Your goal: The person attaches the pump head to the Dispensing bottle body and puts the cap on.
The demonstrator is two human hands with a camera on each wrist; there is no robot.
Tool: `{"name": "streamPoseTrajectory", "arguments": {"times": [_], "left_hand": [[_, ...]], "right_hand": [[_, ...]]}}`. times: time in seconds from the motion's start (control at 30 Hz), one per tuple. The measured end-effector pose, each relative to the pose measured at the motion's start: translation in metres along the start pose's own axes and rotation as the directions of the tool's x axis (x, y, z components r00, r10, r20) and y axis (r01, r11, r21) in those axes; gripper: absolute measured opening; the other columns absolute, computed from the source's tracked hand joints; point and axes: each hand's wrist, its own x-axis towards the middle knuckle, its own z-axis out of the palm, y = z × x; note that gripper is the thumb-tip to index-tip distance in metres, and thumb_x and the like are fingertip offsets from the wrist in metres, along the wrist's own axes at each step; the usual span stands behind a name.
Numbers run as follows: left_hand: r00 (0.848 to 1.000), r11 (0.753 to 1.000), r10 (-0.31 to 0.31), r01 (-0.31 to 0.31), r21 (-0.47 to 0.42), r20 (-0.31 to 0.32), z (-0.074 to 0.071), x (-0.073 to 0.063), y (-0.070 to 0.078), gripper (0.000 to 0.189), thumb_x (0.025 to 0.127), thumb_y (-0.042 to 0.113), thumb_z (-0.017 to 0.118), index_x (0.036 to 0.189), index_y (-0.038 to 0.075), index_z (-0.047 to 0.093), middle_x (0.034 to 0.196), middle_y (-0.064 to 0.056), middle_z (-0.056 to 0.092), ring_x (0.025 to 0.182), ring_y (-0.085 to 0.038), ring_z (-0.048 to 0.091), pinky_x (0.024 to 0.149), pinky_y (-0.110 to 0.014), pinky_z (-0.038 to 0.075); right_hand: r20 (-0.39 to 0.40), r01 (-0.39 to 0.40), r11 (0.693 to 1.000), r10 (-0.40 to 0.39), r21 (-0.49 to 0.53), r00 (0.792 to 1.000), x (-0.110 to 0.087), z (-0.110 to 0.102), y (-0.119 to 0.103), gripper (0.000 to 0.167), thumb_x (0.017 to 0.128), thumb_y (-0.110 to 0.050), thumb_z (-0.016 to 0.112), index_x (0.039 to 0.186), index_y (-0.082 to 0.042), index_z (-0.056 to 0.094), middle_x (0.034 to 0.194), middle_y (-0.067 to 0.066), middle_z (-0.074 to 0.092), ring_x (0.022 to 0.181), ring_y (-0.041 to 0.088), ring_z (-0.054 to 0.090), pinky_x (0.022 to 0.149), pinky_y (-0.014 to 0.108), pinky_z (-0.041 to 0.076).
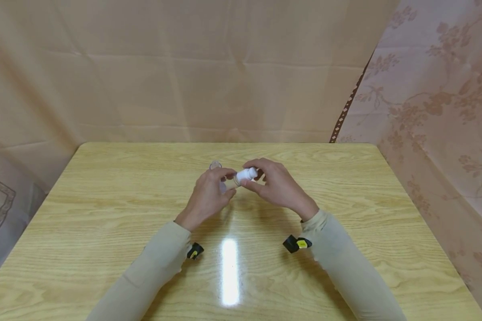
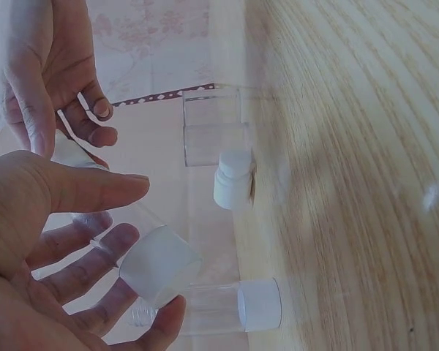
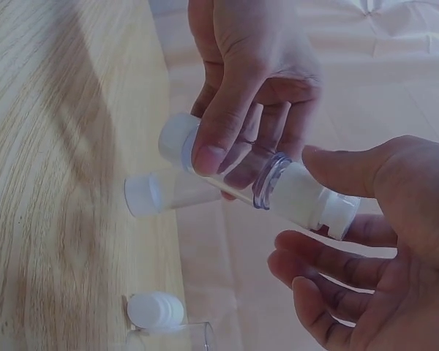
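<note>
A clear bottle (image 3: 238,191) with a white base (image 2: 157,267) is tilted above the table, gripped round its body by my left hand (image 1: 209,191). A white pump top (image 3: 300,194) sits at the bottle's threaded neck. My right hand (image 1: 279,185) has its thumb on one side of this top and curled fingers on the other. Behind the left hand, a second clear bottle (image 2: 212,307) stands on its white base, its threaded neck bare. Another white pump top (image 2: 233,183) stands on the table beside a clear cap (image 2: 212,128); in the head view the hands hide both.
The wooden table (image 1: 104,232) shows a bright light reflection (image 1: 230,272) near the front. A beige curtain (image 1: 184,71) hangs behind its far edge, and a flowered cloth (image 1: 446,111) hangs on the right. Black wrist cameras (image 1: 297,244) sit by both sleeves.
</note>
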Motion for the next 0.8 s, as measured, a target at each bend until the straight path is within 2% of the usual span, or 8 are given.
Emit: {"name": "streamPoseTrajectory", "arguments": {"times": [0.13,0.3,0.57,0.8], "left_hand": [[1.000,1.000,0.003,-0.003,-0.006,0.000,0.0001,0.0000,-0.0004,0.038,0.082,0.001,0.082,0.117,-0.001,0.071,0.108,-0.016,0.071,0.098,-0.035,0.064,0.084,-0.047,0.052],[1.000,1.000,0.009,-0.009,-0.010,-0.002,0.0007,0.0003,-0.0013,0.037,0.082,0.000,0.082,0.117,-0.001,0.071,0.108,-0.016,0.071,0.097,-0.036,0.064,0.083,-0.046,0.052],[1.000,1.000,0.010,-0.010,-0.002,-0.001,0.0014,0.0010,-0.0002,0.038,0.081,0.001,0.082,0.117,-0.001,0.071,0.107,-0.014,0.071,0.097,-0.034,0.064,0.083,-0.046,0.053],[1.000,1.000,0.021,-0.020,0.014,-0.003,0.0010,0.0016,0.0005,0.038,0.082,0.001,0.082,0.118,-0.001,0.071,0.108,-0.014,0.071,0.098,-0.033,0.064,0.084,-0.047,0.053]], "right_hand": [[-0.003,0.006,1.000,-0.006,0.012,1.000,-0.0007,-0.0008,-0.0004,0.040,0.092,-0.018,0.078,0.126,-0.001,0.066,0.113,0.010,0.070,0.094,0.028,0.064,0.079,0.045,0.054],[-0.005,0.025,1.000,-0.025,0.014,1.000,-0.0012,-0.0014,-0.0014,0.040,0.089,-0.011,0.079,0.126,-0.002,0.066,0.117,0.010,0.069,0.095,0.025,0.063,0.078,0.041,0.053],[-0.006,0.033,0.999,-0.033,0.009,0.999,-0.0003,-0.0007,0.0002,0.032,0.089,-0.006,0.078,0.120,-0.003,0.069,0.110,0.008,0.070,0.092,0.025,0.063,0.077,0.045,0.054],[-0.011,0.013,1.000,-0.013,0.017,1.000,0.0003,-0.0001,-0.0001,0.024,0.094,-0.016,0.075,0.115,-0.005,0.071,0.101,0.005,0.071,0.088,0.026,0.063,0.075,0.044,0.052]]}}
